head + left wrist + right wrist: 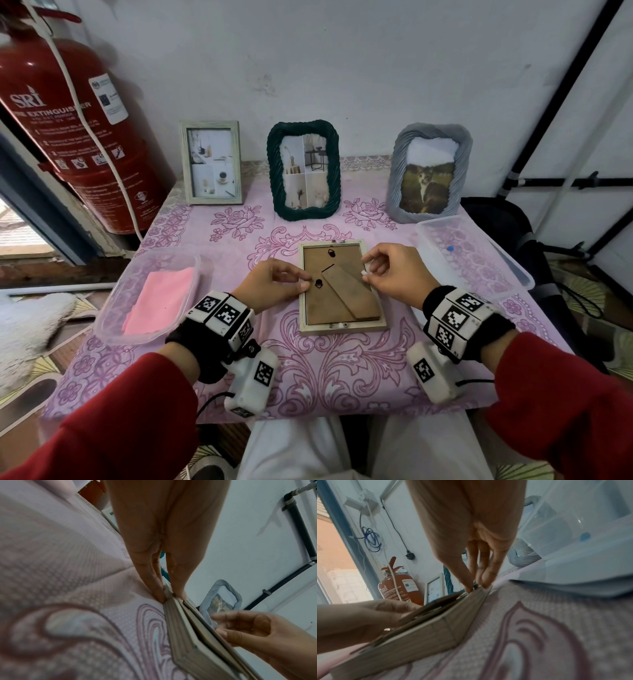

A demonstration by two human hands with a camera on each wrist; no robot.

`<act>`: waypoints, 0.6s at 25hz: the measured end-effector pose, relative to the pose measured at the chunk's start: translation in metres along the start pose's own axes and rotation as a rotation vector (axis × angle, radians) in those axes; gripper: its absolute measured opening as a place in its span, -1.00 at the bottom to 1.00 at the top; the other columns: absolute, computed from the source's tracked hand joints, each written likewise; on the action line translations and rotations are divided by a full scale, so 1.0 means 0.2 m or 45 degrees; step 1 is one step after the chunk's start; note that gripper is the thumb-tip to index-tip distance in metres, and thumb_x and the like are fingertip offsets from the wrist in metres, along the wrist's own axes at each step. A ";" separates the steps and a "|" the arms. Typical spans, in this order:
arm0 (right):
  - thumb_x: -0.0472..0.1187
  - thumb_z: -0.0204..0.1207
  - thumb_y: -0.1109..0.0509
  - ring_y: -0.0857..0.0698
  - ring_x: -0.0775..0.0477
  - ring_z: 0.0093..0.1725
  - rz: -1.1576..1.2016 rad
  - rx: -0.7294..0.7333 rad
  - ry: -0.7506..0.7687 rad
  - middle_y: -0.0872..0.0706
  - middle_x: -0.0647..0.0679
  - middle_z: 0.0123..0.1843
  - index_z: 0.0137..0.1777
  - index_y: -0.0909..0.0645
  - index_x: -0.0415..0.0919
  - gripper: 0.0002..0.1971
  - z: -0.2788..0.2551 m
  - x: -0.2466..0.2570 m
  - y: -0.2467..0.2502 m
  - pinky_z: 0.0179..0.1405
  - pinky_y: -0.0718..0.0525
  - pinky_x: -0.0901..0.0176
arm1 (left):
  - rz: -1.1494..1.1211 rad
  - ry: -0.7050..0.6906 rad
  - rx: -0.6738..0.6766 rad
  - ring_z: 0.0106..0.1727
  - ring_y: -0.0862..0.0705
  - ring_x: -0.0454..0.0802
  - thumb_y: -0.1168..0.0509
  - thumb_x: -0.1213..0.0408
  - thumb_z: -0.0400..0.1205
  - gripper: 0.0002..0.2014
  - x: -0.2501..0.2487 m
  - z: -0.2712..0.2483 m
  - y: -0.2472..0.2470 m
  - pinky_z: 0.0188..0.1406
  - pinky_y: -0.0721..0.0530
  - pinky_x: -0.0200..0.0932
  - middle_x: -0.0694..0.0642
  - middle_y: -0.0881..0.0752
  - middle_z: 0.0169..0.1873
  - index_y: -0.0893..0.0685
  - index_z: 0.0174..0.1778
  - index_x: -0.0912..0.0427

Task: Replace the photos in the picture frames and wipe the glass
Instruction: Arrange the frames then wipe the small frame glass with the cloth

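A pale wooden picture frame (pixel 342 328) lies face down at the middle of the table, its brown backing board (pixel 329 308) and folded stand facing up. My left hand (pixel 301 282) pinches the frame's left edge; the left wrist view shows thumb and fingers either side of that edge (pixel 169 596). My right hand (pixel 365 272) pinches at the right edge, beside a small white tab (pixel 363 273). The right wrist view shows its fingertips (pixel 485 584) on the frame's rim (pixel 426 639). The photo and glass are hidden underneath.
Three frames stand at the back: a white one (pixel 211 162), a green one (pixel 304 169) and a grey one (pixel 428 173) with a cat photo. A clear tub (pixel 113 308) on the left holds a pink cloth (pixel 161 301). Another clear tub (pixel 472 253) sits on the right. A red fire extinguisher (pixel 78 137) leans at the left.
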State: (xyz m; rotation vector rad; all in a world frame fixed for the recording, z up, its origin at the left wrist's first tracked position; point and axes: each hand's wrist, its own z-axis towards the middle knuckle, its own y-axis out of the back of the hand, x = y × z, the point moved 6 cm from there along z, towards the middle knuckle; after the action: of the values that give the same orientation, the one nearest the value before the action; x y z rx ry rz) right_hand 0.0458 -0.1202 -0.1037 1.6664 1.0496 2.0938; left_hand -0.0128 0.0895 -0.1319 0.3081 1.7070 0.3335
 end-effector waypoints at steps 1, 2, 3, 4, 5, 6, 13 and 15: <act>-0.38 0.37 -0.53 -0.60 0.04 -0.31 -0.050 -0.008 -0.022 -0.67 -0.08 -0.28 -0.04 -0.72 -0.33 -0.83 0.00 -0.01 0.00 -0.28 -0.55 0.41 | -0.014 0.026 0.007 -0.07 -0.68 -0.04 -0.48 0.37 0.46 -0.87 0.00 0.00 0.00 0.16 -0.66 -0.09 0.16 -0.74 -0.19 -0.76 -0.09 0.17; -0.35 0.37 -0.53 -0.61 0.05 -0.31 -0.080 -0.008 -0.034 -0.68 -0.08 -0.28 -0.08 -0.74 -0.33 -0.86 0.00 -0.01 0.00 -0.29 -0.55 0.45 | 0.009 0.030 0.005 -0.11 -0.68 -0.07 -0.48 0.38 0.46 -0.88 -0.01 0.01 0.00 0.12 -0.66 -0.12 0.21 -0.75 -0.17 -0.75 -0.11 0.16; -0.36 0.37 -0.53 -0.62 0.06 -0.31 -0.082 -0.001 -0.036 -0.69 -0.08 -0.28 -0.08 -0.75 -0.32 -0.87 0.00 -0.01 -0.01 -0.28 -0.56 0.47 | 0.058 0.024 -0.002 -0.14 -0.67 -0.11 -0.49 0.38 0.46 -0.88 -0.02 0.01 0.00 0.08 -0.66 -0.17 0.23 -0.75 -0.14 -0.74 -0.13 0.15; -0.38 0.38 -0.52 -0.63 0.05 -0.28 -0.065 0.011 -0.030 -0.69 -0.08 -0.26 -0.07 -0.75 -0.32 -0.87 0.00 0.00 -0.01 -0.24 -0.58 0.44 | 0.102 0.016 -0.004 -0.15 -0.66 -0.15 -0.49 0.39 0.45 -0.87 -0.02 0.01 0.00 0.06 -0.65 -0.18 0.24 -0.76 -0.12 -0.73 -0.15 0.14; -0.42 0.38 -0.50 -0.64 0.03 -0.26 -0.043 0.022 -0.022 -0.69 -0.10 -0.24 -0.05 -0.74 -0.32 -0.85 0.00 0.01 -0.02 -0.19 -0.62 0.36 | 0.128 0.010 -0.001 -0.16 -0.65 -0.17 -0.49 0.39 0.45 -0.87 -0.03 0.01 0.00 0.05 -0.65 -0.18 0.25 -0.77 -0.10 -0.73 -0.16 0.13; -0.46 0.38 -0.48 -0.64 0.00 -0.24 -0.019 0.027 -0.015 -0.68 -0.11 -0.22 -0.03 -0.72 -0.32 -0.83 0.00 0.01 -0.02 -0.15 -0.64 0.26 | 0.137 0.011 0.005 -0.17 -0.65 -0.17 -0.49 0.39 0.45 -0.88 -0.03 0.01 0.00 0.05 -0.65 -0.16 0.25 -0.77 -0.10 -0.73 -0.17 0.12; -0.59 0.36 -0.41 -0.64 -0.01 -0.30 0.074 0.122 0.064 -0.70 -0.13 -0.26 -0.01 -0.64 -0.31 -0.74 0.00 0.03 -0.03 -0.38 -0.57 0.52 | 0.224 -0.067 0.009 -0.21 -0.60 -0.16 -0.48 0.41 0.46 -0.87 -0.04 0.01 0.00 -0.05 -0.57 -0.34 0.24 -0.74 -0.14 -0.77 -0.10 0.20; -0.61 0.34 -0.39 -0.63 0.02 -0.33 0.080 0.125 0.071 -0.71 -0.14 -0.27 0.00 -0.63 -0.32 -0.71 0.00 0.03 -0.03 -0.42 -0.54 0.57 | 0.225 -0.086 0.012 -0.16 -0.60 -0.07 -0.47 0.43 0.46 -0.87 -0.05 0.01 0.00 -0.01 -0.57 -0.26 0.22 -0.72 -0.17 -0.78 -0.09 0.23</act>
State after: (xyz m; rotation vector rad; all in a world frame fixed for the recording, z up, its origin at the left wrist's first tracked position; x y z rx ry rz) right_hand 0.0430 -0.1119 -0.1024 1.7169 1.1480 2.1724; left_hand -0.0086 0.0852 -0.1239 0.4737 1.6188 0.4398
